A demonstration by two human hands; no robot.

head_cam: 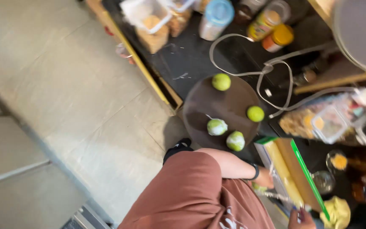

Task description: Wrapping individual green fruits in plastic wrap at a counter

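Looking straight down here, so the biggest thing is the pale grey tiled floor [77, 106] on one side and the black kitchen counter [191, 59] on the other, crowded with clear plastic containers and jars plus a loose grey cable [276, 80]. Next is the round dark brown board [217, 104] with four small green limes on it, two of them partly peeled and showing white, like the half-peeled lime [217, 127] near the middle. Then comes the long yellow and green box [291, 169], lying beside the board with its long axis running from the board's edge toward the person. The left hand [264, 180], black band on the wrist, is curled around a small green piece [258, 186], probably another lime, right against the box's long side. The right hand [300, 218] is mostly cut off at the frame edge; it seems to pinch a thin metal tool [276, 196], but I can't tell the grip for sure. The board lies just beyond the left hand, the nearer one.
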